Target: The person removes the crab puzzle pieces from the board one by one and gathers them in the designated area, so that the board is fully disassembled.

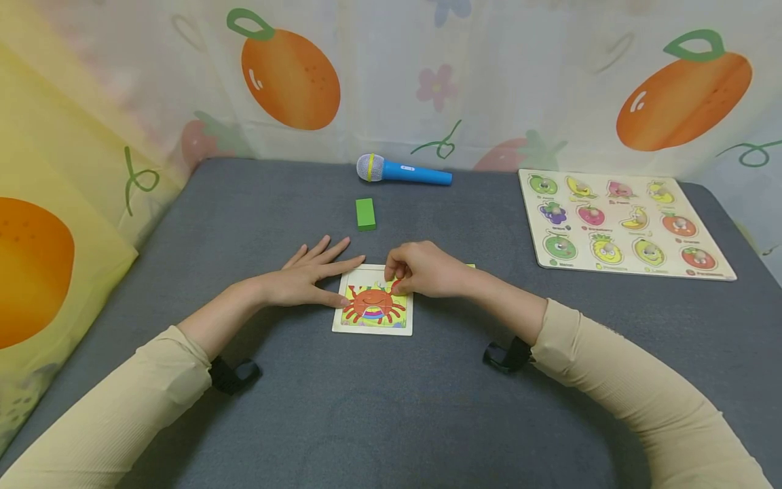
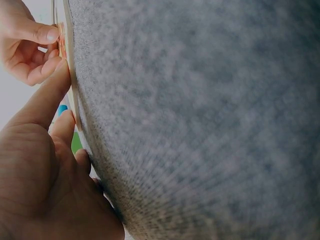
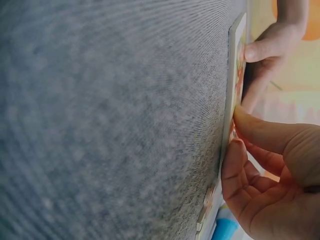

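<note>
Left hand (image 1: 302,280), fingers (image 1: 339,267) spread, at nine o'clock on crab puzzle (image 1: 371,303); right hand (image 1: 427,269) pinching red piece (image 1: 396,286), two o'clock.

Crab picture puzzle (image 1: 373,331), lying flat on the worktop (image 1: 293,407).
Pale-rimmed and nearly square, it shows a smiling red crab (image 1: 369,299) with a striped belly on yellow. The left hand's (image 1: 302,282) thumb rests at 9 o'clock; at 1 o'clock the right hand (image 1: 427,269) pinches a red-marked piece (image 1: 396,282), mostly hidden.
</note>
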Demonstrator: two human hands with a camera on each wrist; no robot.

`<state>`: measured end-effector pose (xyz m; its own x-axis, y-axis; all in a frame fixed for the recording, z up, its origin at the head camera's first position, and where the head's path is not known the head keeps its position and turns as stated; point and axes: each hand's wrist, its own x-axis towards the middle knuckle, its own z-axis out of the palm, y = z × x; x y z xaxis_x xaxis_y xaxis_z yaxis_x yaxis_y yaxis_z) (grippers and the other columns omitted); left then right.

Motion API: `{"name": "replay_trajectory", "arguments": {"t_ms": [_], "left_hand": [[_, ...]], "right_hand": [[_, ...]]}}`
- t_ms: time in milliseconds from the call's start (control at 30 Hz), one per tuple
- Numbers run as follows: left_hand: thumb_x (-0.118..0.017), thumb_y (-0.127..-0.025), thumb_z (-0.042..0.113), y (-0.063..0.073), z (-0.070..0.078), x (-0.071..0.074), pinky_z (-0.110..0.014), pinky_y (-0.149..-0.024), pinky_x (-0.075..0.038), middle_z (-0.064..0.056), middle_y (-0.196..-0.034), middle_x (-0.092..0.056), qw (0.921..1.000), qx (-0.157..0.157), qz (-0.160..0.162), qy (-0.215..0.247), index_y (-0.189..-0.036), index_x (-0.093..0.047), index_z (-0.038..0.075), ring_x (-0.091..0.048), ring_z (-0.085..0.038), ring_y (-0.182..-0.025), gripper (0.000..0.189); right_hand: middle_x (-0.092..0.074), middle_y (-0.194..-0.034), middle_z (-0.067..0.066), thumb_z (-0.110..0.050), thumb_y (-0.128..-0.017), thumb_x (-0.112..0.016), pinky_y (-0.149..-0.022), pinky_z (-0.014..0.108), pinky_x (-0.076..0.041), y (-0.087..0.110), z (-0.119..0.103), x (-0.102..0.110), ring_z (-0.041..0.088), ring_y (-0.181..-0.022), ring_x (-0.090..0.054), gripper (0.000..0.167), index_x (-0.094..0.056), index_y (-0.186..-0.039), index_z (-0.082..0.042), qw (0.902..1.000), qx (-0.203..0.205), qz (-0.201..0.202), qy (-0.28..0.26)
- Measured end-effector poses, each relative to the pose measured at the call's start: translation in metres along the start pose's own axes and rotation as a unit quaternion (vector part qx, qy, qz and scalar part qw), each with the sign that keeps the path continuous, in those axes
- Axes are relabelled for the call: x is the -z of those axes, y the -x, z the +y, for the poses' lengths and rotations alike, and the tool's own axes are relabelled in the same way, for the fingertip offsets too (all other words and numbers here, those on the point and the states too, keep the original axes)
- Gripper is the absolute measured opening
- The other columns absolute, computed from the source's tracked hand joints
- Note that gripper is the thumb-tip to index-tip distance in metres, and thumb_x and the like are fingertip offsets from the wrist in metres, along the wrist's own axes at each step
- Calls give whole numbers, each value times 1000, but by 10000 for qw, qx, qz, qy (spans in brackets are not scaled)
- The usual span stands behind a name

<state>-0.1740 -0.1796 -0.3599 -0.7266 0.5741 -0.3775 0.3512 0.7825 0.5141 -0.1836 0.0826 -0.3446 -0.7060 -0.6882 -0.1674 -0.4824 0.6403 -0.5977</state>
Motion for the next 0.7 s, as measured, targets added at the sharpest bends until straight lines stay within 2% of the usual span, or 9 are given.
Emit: {"name": "replay_trajectory", "arguments": {"t_ms": [233,500,700], "left_hand": [[-66,-90,51,0,1,0,-66,-119,13,-4,-170,4,10000,-6,0,14,-157,-24,34,16,-38,-155,81],[-66,-90,51,1,1,1,-65,-120,13,-3,-170,4,10000,25,-20,5,-157,-24,34,16,-37,-155,81],[-66,-90,50,1,1,1,-65,-120,13,-3,-170,4,10000,22,-13,11,-157,-24,34,16,-37,-155,81]], "right_hand": [[-61,-90,5,-12,-86,-76,-72,23,-42,0,-1,0,16,-84,-52,11,-71,-96,-11,9998,-28,66,183],[-57,-98,6,-15,-85,-78,-70,24,-41,0,-2,0,16,-83,-50,12,-72,-95,-13,9994,-122,156,270],[-60,-98,6,-16,-84,-79,-73,26,-42,-1,-2,0,17,-86,-51,12,-73,-94,-13,9992,-148,172,335]]}}
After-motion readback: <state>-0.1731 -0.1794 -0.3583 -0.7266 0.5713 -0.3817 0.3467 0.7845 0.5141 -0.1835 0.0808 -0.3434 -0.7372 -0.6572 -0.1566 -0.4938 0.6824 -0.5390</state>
